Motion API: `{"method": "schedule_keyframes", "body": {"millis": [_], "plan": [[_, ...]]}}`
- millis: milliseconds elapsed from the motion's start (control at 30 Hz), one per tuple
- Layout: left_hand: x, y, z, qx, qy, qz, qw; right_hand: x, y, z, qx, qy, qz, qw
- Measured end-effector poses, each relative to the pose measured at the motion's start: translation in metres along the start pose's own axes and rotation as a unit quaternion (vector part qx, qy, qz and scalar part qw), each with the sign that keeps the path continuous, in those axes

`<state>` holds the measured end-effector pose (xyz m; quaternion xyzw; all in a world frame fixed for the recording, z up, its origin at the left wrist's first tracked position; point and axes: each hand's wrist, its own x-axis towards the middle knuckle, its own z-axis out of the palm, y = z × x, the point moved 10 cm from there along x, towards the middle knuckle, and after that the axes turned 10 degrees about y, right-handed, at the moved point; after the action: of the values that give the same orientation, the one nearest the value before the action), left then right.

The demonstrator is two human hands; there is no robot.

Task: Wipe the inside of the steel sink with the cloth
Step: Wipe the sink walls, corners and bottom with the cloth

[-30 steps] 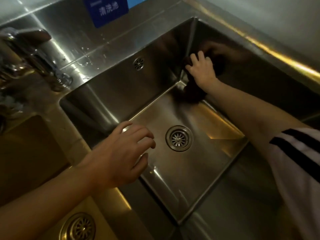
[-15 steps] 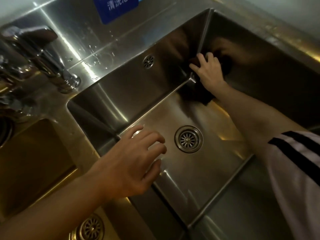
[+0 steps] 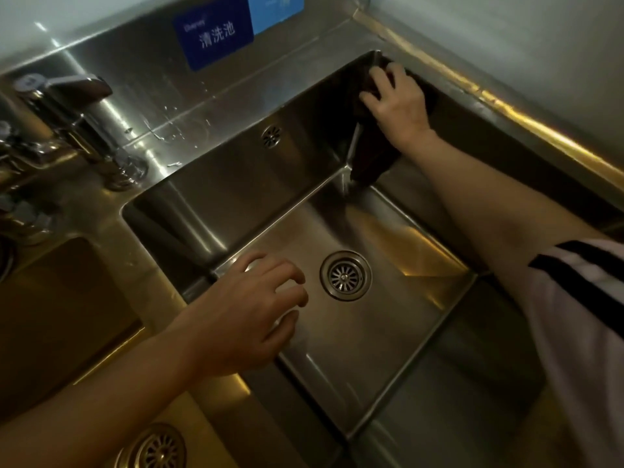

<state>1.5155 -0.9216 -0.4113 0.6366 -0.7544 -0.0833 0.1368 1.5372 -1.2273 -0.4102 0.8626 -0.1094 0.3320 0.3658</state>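
Steel sink point(image 3: 236, 184) corner, cloth point(image 3: 369, 157) under grip point(image 3: 400, 106)

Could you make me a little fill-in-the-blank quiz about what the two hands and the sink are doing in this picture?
1. The right hand presses a dark ____ against the far corner of the sink.
2. The left hand holds ____ and hovers with loosely curled fingers.
3. The round drain sits in the sink's ____.
4. The sign behind the sink is coloured ____.

Missing words: cloth; nothing; floor; blue
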Motion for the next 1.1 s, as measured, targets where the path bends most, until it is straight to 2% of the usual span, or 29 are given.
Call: {"method": "schedule_keyframes", "body": {"millis": [133,267,433,533,733,967,1100], "plan": [[-0.003,-0.003,0.002,-0.007,-0.015,-0.005,1.000,-0.044,-0.036,0.053,0.019,-0.139,0.002,0.990],[-0.004,-0.003,0.002,-0.024,-0.018,-0.005,1.000,-0.095,-0.070,0.099,0.053,-0.330,0.040,0.942],[-0.005,-0.005,-0.001,-0.041,-0.011,-0.016,0.999,-0.129,-0.090,0.109,0.043,-0.412,0.041,0.909],[-0.003,-0.003,-0.003,-0.036,-0.008,-0.012,0.999,-0.134,-0.087,0.104,0.013,-0.428,-0.023,0.903],[-0.005,-0.003,-0.001,-0.036,-0.006,-0.008,0.999,-0.124,-0.075,0.076,0.015,-0.431,-0.070,0.899],[-0.002,-0.003,-0.003,-0.005,0.012,-0.004,1.000,-0.111,-0.031,0.009,-0.002,-0.433,-0.086,0.897],[0.001,0.001,-0.005,0.016,0.007,0.003,1.000,-0.102,0.012,-0.038,-0.026,-0.403,-0.092,0.910]]}}
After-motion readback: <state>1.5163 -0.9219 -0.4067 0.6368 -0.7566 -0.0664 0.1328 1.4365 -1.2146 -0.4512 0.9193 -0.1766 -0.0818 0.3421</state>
